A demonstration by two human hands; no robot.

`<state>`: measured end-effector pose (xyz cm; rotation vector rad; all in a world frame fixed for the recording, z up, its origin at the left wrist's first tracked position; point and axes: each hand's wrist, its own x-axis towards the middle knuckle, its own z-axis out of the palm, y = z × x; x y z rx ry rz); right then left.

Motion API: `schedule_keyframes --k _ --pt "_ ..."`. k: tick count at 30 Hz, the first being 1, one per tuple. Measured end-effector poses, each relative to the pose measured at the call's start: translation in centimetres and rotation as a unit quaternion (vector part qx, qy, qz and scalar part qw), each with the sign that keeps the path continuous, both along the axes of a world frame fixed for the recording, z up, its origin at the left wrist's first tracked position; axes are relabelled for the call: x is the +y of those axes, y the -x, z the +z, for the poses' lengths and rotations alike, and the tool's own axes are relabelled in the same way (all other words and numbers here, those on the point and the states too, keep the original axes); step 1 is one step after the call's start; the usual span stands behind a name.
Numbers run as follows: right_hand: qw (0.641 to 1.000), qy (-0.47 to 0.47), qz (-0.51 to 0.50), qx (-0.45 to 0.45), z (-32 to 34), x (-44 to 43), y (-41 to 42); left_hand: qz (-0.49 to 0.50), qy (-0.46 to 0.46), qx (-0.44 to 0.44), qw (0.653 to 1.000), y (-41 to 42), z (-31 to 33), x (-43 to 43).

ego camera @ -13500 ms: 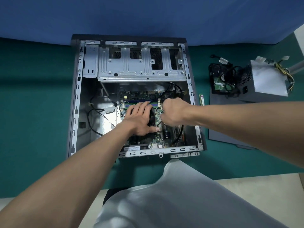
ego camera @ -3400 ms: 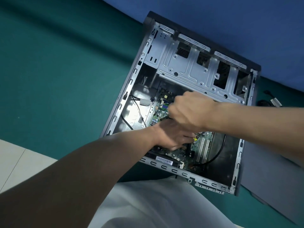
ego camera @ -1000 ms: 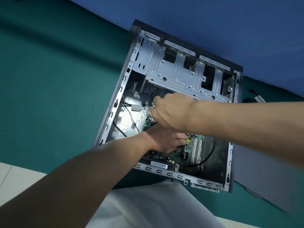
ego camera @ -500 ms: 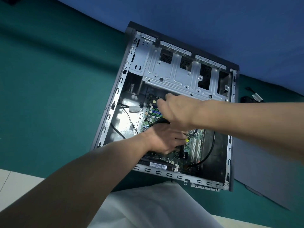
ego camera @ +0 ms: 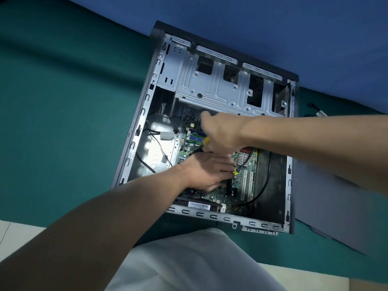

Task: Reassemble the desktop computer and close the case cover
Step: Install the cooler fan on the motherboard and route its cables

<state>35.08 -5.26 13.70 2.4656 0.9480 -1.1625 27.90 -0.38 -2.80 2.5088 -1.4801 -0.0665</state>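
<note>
Teal cloth covers the work surface, with a plain blue backdrop behind.

- Computer case: open box of stamped grey metal lying on its side. Long axis runs near to far, leaning right; the dark bezel end is far.
- Drive cage: perforated silver sheet at the far end.
- Motherboard: green, on the case floor, crossed by a black cable.
- Side panel: flat grey slab, right of the case.
- Left hand: fingers straight, flat over the board, pointing right.
- Right hand: curled round a yellow-handled tool. The dark shaft slants near-left, just above the left knuckles.
</note>
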Motion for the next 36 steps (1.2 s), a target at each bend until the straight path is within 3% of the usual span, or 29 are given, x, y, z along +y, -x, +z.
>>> schedule_keyframes --k 1,3,5,6,7,9,11,12,13,15,17,20,22,23,25,27,28,29,30,32,34,36 --pt "0.993 0.002 0.114 -0.034 0.5 0.2 0.4 0.002 -0.001 0.02 1.0 0.0 -0.1 0.0" --pt "0.935 -0.013 0.335 -0.118 1.0 0.3 1.0 -0.002 -0.018 0.051 0.999 -0.1 0.1 0.0" --pt "0.891 -0.032 0.432 -0.135 0.7 0.0 1.0 -0.006 -0.016 0.069 0.998 0.0 0.2 -0.2" --pt "0.897 -0.039 0.423 -0.123 0.6 0.1 1.3 -0.002 -0.008 0.079 0.997 0.0 0.3 -0.1" --pt "0.918 -0.045 0.378 -0.109 0.4 0.1 1.5 0.001 -0.012 0.087 0.996 0.0 0.4 -0.1" --pt "0.983 -0.077 0.141 -0.086 0.0 0.3 1.6 -0.001 -0.035 0.07 0.997 0.0 0.4 0.0" --pt "0.983 -0.079 -0.148 -0.068 0.0 1.0 1.1 -0.007 -0.017 0.016 1.0 -0.1 0.3 -0.1" --pt "0.973 -0.064 -0.218 -0.051 -0.1 1.3 0.8 -0.007 -0.003 0.006 1.0 -0.1 0.5 0.0" --pt "0.973 -0.043 -0.227 -0.024 0.0 1.5 0.4 -0.006 0.008 0.009 1.0 -0.1 0.6 0.0" --pt "0.988 0.018 -0.148 0.032 0.3 1.7 0.4 -0.008 0.019 0.02 1.0 -0.2 0.7 0.1" --pt "0.998 0.048 0.051 -0.003 0.9 1.6 0.5 -0.009 0.012 0.048 0.999 -0.1 0.8 0.1" --pt "0.921 -0.02 0.37 -0.121 0.7 0.4 0.5 0.002 0.007 0.069 0.998 0.0 0.6 0.1" --pt "0.903 -0.049 0.411 -0.112 0.4 0.0 0.8 0.004 0.009 0.087 0.996 0.1 0.5 0.1" --pt "0.925 -0.061 0.362 -0.1 0.0 -0.1 1.0 0.003 0.002 0.09 0.996 0.1 0.5 0.1" --pt "0.984 -0.079 0.131 -0.087 -0.7 0.3 0.7 0.003 -0.008 0.058 0.998 0.0 0.4 0.1" --pt "0.988 -0.067 -0.131 -0.04 -0.6 0.8 -0.3 0.002 0.012 0.017 1.0 0.0 0.4 0.0" --pt "0.98 -0.048 -0.195 -0.005 -0.4 0.9 -0.8 -0.001 0.016 0.007 1.0 0.0 0.5 -0.1" --pt "0.981 -0.021 -0.191 0.024 -0.2 0.8 -1.1 -0.001 0.01 -0.002 1.0 0.1 0.6 -0.1" --pt "0.991 0.006 -0.128 0.037 0.0 0.8 -1.2 0.002 0.009 -0.008 1.0 0.1 0.5 -0.1" --pt "0.991 0.037 0.126 -0.03 0.6 0.6 -0.9 0.004 0.007 -0.012 1.0 0.2 0.8 0.0" --pt "0.923 0.012 0.365 -0.123 0.8 0.0 -0.7 -0.006 -0.001 -0.016 1.0 0.1 0.6 0.3" --pt "0.883 -0.014 0.449 -0.134 0.7 -0.6 -0.6 -0.005 -0.023 -0.046 0.999 0.0 0.6 0.3"
